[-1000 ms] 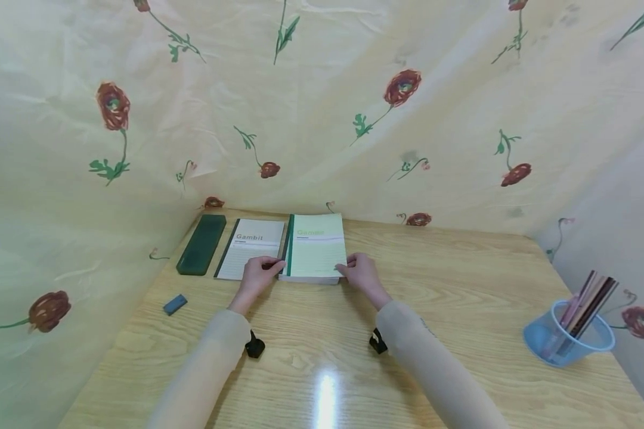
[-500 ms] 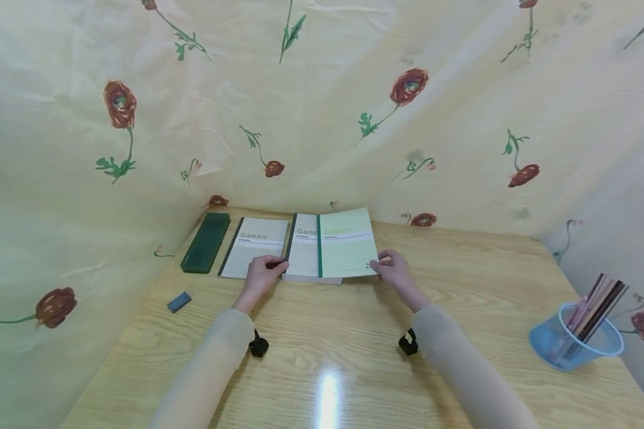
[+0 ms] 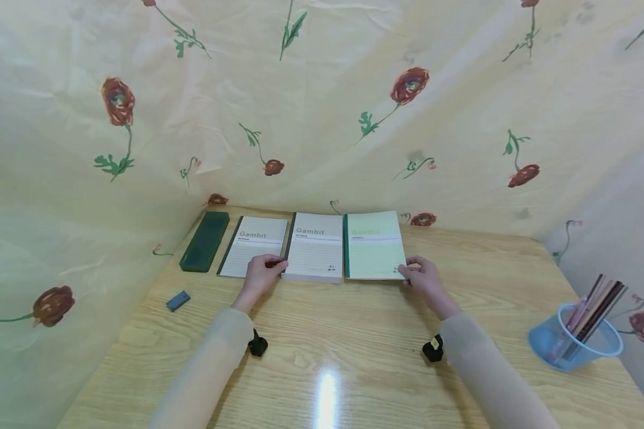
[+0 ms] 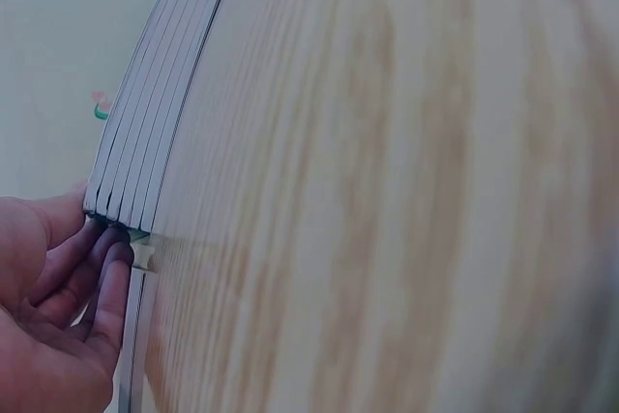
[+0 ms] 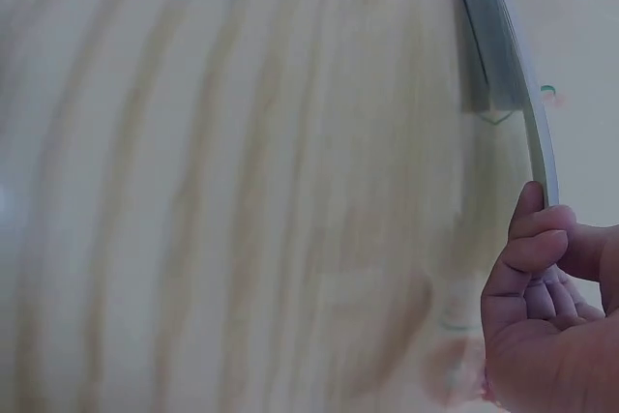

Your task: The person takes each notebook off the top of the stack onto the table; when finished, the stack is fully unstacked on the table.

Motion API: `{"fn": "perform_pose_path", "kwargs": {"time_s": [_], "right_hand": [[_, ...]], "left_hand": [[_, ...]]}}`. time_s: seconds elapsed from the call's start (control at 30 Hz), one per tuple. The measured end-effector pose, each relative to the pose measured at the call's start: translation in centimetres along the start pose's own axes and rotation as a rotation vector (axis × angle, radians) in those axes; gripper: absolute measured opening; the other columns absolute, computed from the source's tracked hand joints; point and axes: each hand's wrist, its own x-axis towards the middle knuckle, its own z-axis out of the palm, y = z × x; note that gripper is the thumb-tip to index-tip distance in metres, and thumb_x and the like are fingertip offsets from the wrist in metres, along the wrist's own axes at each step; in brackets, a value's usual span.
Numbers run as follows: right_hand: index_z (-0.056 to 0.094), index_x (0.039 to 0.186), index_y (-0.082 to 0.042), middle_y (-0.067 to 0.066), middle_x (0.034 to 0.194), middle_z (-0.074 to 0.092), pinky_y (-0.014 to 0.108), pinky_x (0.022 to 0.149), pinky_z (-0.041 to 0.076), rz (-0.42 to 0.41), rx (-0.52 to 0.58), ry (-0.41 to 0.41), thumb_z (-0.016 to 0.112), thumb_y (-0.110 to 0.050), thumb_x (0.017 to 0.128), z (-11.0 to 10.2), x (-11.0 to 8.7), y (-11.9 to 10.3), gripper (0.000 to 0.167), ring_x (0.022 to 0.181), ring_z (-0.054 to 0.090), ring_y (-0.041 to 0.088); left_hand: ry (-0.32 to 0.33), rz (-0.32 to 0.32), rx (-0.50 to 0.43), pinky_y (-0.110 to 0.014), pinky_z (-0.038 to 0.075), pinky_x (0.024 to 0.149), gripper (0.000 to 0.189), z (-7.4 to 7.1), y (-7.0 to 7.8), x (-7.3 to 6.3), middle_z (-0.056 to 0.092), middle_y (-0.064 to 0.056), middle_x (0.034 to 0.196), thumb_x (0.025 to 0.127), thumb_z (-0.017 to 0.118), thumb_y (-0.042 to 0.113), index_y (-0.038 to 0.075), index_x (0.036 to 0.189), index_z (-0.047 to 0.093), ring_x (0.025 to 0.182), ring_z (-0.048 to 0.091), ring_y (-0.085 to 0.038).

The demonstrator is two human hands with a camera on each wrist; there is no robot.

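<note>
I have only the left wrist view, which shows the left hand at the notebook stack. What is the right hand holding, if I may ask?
Observer: The right hand pinches the lower right corner of a pale green, green-spined notebook.

Operator: Thank you. Where does it lie relative to my stack?

Observer: Just right of the notebook stack in the head view; I cannot tell whether they touch.

Operator: And what is standing at the far right of the table?

Observer: A light blue cup, with pencils or pens leaning in it.
</note>
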Motion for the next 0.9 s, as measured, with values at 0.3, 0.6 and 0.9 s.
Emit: {"fn": "perform_pose_path", "kwargs": {"time_s": [0.3,0.6,0.9], "right_hand": [[0.048,0.123,0.006,0.000,0.074,0.061,0.021,0.060,0.048,0.063,-0.048,0.021,0.057,-0.014,0.102,-0.23,-0.02,0.65,0.030,0.063,0.057,0.008],[0.051,0.122,0.009,0.004,0.080,0.063,0.022,0.060,0.050,0.079,-0.114,0.046,0.062,-0.014,0.099,0.11,-0.35,0.61,0.034,0.063,0.059,0.010],[0.057,0.118,0.011,0.007,0.083,0.061,0.022,0.059,0.051,0.035,-0.173,0.075,0.064,-0.014,0.097,0.27,-0.62,0.73,0.033,0.062,0.061,0.010]], "left_hand": [[0.000,-0.006,0.003,-0.041,0.051,0.086,0.027,-0.03,-0.01,0.05,0.071,-0.014,0.107,0.095,0.070,0.019,-0.001,0.113,0.072,0.100,0.063,-0.027],[0.002,-0.001,0.013,-0.040,0.052,0.085,0.027,-0.02,0.03,0.02,0.071,-0.014,0.106,0.095,0.070,0.018,-0.001,0.113,0.072,0.098,0.063,-0.027],[0.007,0.009,0.021,-0.039,0.052,0.083,0.026,-0.01,0.07,-0.04,0.071,-0.013,0.106,0.095,0.071,0.018,-0.001,0.112,0.073,0.097,0.064,-0.026]]}}
